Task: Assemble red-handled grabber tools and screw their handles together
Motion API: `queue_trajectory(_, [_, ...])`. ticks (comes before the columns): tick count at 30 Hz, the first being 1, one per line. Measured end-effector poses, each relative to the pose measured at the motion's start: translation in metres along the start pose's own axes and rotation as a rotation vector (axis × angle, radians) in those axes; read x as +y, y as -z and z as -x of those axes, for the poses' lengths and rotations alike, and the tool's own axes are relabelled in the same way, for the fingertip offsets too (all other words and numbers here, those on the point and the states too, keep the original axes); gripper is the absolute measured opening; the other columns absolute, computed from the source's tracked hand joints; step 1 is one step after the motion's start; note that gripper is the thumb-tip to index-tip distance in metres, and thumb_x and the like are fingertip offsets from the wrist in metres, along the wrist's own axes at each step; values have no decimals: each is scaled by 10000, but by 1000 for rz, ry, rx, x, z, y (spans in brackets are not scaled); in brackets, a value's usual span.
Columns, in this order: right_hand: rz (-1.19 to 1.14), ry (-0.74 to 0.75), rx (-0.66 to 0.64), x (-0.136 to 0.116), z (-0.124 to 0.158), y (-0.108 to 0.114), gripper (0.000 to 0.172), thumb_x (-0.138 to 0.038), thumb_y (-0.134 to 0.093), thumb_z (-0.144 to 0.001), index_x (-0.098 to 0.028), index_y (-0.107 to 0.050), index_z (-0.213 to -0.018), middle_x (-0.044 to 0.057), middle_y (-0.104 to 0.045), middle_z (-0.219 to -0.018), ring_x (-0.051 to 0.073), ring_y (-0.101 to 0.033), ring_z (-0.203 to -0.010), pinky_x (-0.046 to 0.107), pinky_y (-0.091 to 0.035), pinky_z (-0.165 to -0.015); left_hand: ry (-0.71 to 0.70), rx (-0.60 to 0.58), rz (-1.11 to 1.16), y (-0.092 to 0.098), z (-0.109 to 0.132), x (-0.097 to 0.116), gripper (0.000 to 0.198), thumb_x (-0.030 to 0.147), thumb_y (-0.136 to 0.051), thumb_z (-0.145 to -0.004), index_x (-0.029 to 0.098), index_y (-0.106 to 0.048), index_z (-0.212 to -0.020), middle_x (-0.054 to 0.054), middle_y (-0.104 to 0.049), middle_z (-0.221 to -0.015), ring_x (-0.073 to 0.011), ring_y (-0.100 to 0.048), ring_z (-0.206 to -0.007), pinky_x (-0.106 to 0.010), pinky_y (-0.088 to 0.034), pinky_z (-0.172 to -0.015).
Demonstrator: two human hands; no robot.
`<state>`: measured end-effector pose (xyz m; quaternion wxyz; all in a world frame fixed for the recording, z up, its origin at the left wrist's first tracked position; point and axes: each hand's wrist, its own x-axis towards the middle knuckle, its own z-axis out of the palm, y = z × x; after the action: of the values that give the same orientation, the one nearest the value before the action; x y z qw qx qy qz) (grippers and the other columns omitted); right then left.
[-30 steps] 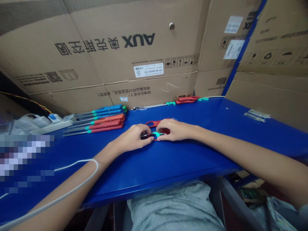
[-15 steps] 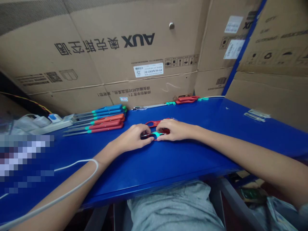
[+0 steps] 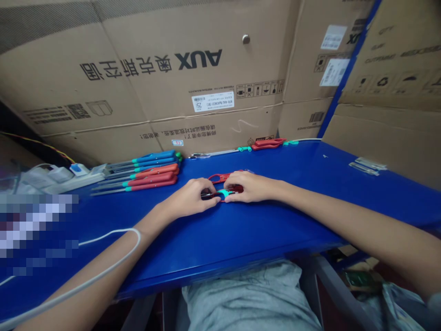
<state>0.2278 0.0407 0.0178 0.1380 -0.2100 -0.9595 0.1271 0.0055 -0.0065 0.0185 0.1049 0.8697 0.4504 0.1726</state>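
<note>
My left hand (image 3: 195, 196) is closed in a pinch on a thin dark metal-looking rod (image 3: 207, 195). Its fingertips come close to a teal piece (image 3: 224, 194) at the middle. From the other side, my right hand (image 3: 254, 185) is closed around a dark red handle part (image 3: 237, 189) next to that teal piece. Fingers hide much of both parts, so how they fit together cannot be made out. Just behind the fingers a red handle shell (image 3: 218, 177) with an oval opening lies on the blue table (image 3: 206, 243).
Several blue- and red-handled tools (image 3: 153, 172) with metal shafts lie at left, beside a power strip (image 3: 77, 181). Red handle shells (image 3: 268, 143), teal pieces (image 3: 245, 148) and thin rods (image 3: 217, 152) line the cardboard wall (image 3: 138, 92). Clear strips (image 3: 368, 165) lie right. A white cable (image 3: 103, 271) crosses my left forearm.
</note>
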Motion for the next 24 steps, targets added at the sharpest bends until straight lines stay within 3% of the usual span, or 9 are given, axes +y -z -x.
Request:
queue_trajectory(11, [-35, -10, 39, 0, 1, -3, 236, -372, -661, -857, -139, -637, -890, 65, -657, -882, 172, -572, -783, 284, -410, -695, -54, -18, -40, 1, 1, 0, 291, 430, -608, -844, 195, -596, -1017, -27, -669, -922, -195, -636, -822, -297, -483, -722])
queue_trajectory(16, [-81, -7, 39, 0, 1, -5, 254, -379, -674, -849, -133, -654, -912, 71, -675, -905, 182, -599, -817, 292, -435, -723, -80, -29, -76, 0, 1, 2, 276, 414, -621, -835, 191, -626, -998, -47, -675, -984, -230, -636, -922, -340, -488, -814])
queue_trajectory(24, [-45, 45, 25, -3, 2, -1, 188, -279, -570, -922, -129, -680, -948, 76, -695, -887, 180, -599, -821, 301, -442, -752, -60, -24, -41, -2, 0, 1, 285, 426, -634, -841, 186, -645, -993, -52, -684, -970, -228, -643, -907, -338, -500, -792])
